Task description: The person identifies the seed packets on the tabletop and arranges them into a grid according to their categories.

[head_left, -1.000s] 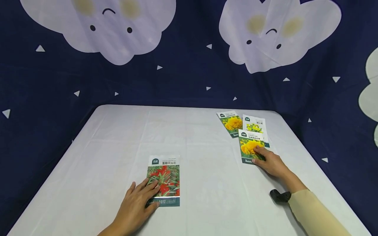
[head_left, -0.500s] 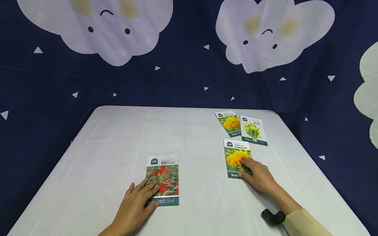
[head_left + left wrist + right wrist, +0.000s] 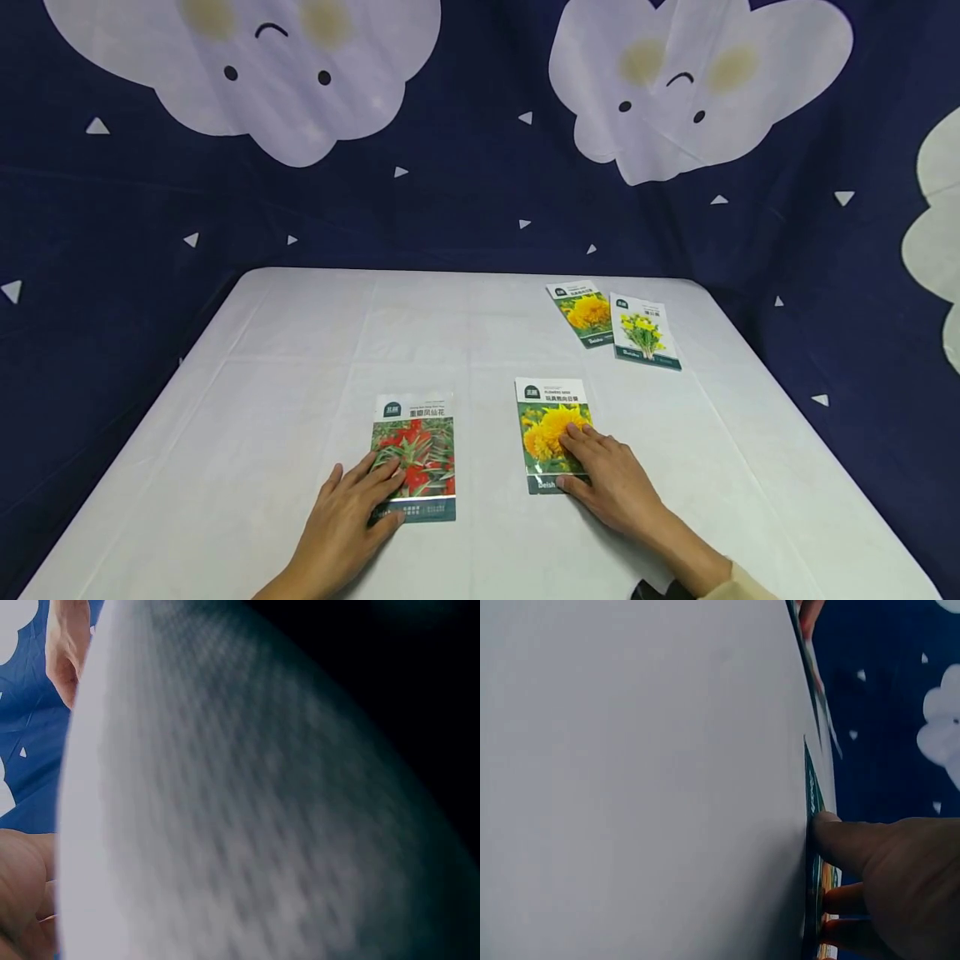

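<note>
In the head view my left hand [image 3: 341, 521] rests with spread fingers on the lower left part of a seed packet with red flowers [image 3: 431, 479]. To its right, my right hand [image 3: 618, 483] presses extended fingertips and thumb on a seed packet with a yellow sunflower [image 3: 546, 437]. Both packets lie flat and upright-facing, a gap apart. The right wrist view shows the right hand [image 3: 915, 881] from the side, thumb at the packet's lower edge. A pale blurred surface fills most of the left wrist view, with part of the left hand [image 3: 22, 877] at lower left.
Two more seed packets lie at the table's back right: one with a yellow-orange flower [image 3: 587, 315] and one with a yellow bunch [image 3: 641, 333]. They sit side by side, very close. A dark blue curtain [image 3: 465, 217] with clouds hangs behind the white table [image 3: 300, 400].
My right hand has slid the sunflower packet from the back right group toward the front left, near the red-flower packet. The yellow-bunch packet is now uncovered. The left hand has stayed in place.
</note>
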A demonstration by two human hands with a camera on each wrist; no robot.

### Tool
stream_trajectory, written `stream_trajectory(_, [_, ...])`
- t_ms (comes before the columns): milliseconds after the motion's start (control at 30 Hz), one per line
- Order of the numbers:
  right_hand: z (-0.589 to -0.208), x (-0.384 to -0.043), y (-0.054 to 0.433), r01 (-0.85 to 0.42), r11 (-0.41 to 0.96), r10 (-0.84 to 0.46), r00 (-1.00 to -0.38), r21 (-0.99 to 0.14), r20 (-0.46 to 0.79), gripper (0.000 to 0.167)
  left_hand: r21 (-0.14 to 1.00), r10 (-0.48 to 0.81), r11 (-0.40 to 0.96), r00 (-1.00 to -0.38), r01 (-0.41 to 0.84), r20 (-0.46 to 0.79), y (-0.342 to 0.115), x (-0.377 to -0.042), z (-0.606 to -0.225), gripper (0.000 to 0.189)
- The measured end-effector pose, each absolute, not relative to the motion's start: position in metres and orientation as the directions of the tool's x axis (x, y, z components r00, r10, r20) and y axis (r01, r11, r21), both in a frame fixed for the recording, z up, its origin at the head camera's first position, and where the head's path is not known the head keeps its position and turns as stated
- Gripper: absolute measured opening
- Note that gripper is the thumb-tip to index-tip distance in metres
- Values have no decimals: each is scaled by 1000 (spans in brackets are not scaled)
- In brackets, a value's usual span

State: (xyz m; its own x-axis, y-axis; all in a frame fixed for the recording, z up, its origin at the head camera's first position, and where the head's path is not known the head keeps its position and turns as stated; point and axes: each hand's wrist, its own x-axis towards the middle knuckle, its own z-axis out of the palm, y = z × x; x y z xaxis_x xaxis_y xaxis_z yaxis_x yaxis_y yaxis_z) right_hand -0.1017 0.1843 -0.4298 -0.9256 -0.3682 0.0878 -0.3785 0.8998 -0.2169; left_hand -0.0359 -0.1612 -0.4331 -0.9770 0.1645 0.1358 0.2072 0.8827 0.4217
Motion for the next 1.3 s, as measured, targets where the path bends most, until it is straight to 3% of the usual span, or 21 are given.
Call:
stream_trajectory(700, [-433, -82, 149, -448, 875, -430, -893, -182, 131, 59, 401, 186, 879, -959, 259, 212, -162, -35, -436, 47])
stream_trajectory(1033, [-433, -81, 147, -471, 870, -450, -880, -149, 151, 58, 427, 183, 871, -967, 242, 176, -164, -35, -435, 47])
stream_trajectory(1300, [-427, -88, 153, -459, 861, -436, -888, -218, 145, 57, 428, 179, 872, -969, 236, 171, -164, -35, -434, 48])
